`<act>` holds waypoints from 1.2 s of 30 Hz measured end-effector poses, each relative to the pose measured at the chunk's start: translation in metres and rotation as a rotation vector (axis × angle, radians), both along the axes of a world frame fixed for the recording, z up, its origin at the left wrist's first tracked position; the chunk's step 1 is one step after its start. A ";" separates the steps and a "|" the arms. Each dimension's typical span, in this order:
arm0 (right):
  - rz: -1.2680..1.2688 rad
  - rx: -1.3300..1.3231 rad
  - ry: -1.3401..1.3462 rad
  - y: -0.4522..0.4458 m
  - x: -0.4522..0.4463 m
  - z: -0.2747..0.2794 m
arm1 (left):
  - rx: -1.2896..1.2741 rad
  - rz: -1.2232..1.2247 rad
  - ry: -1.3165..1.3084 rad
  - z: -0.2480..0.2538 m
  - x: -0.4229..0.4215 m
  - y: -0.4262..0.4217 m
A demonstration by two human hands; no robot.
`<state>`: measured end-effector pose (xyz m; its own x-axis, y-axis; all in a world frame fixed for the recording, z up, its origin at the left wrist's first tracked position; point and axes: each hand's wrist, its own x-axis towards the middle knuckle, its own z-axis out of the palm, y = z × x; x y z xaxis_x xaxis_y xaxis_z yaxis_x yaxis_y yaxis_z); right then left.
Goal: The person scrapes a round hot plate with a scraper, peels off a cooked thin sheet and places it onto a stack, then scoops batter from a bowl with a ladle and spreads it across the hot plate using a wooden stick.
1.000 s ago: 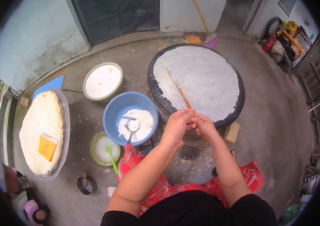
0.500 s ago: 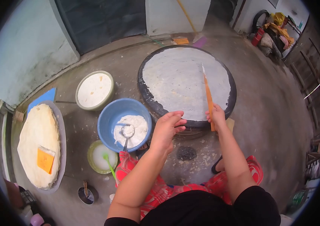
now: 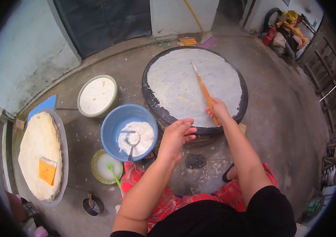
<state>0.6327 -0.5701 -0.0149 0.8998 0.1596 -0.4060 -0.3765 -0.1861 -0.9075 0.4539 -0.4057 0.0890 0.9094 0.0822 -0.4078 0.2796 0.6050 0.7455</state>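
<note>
My right hand [image 3: 218, 109] is closed around the lower part of a long, flat, orange-brown wooden spatula [image 3: 204, 93], whose pale-coated tip points away over the sheet. A thin whitish sheet of batter [image 3: 172, 81] covers most of a big round griddle [image 3: 244, 100] with a dark rim. Near the griddle's front edge, my left hand [image 3: 176, 138] hovers with nothing in it, its fingers loosely bent and apart. To its left stands a blue basin [image 3: 107, 132] of white, sticky dough [image 3: 146, 134], with a metal ladle [image 3: 131, 148] resting in it.
A bowl of white powder [image 3: 96, 94] stands behind the basin; a green bowl of cloudy liquid [image 3: 104, 166] with a green-handled utensil is in front. At left, a stack of pale flatbreads [image 3: 37, 146] carries an orange scraper [image 3: 47, 172]. A small dark pot [image 3: 92, 205] sits nearby.
My right hand has moved left and farther over the griddle, and the spatula's tip has swung left across the sheet. My left hand stays almost in place.
</note>
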 end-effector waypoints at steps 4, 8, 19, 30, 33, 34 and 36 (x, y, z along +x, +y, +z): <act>-0.022 -0.084 -0.004 0.017 0.018 -0.001 | -0.008 -0.006 0.012 0.002 0.002 0.000; 0.151 -0.447 -0.095 0.035 0.035 0.005 | -0.033 -0.009 0.004 0.002 0.003 0.000; 0.324 -0.802 -0.325 0.054 0.027 0.003 | -0.060 0.022 0.012 0.006 0.002 0.001; -0.211 0.096 0.013 -0.054 -0.020 0.001 | -0.047 -0.001 -0.008 0.006 -0.003 -0.001; -0.150 -0.065 -0.015 -0.064 -0.017 -0.021 | -0.036 -0.014 -0.004 0.005 -0.003 -0.003; -0.039 -0.447 -0.316 -0.062 -0.015 -0.027 | -0.029 -0.019 -0.001 0.004 -0.002 -0.004; 0.077 -0.828 -0.612 -0.061 -0.010 -0.035 | -0.031 -0.026 0.002 0.003 -0.002 -0.006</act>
<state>0.6231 -0.6313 -0.0495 0.9885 0.1045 0.1090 0.1461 -0.8437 -0.5166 0.4524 -0.4115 0.0915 0.9101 0.0460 -0.4118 0.2971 0.6201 0.7260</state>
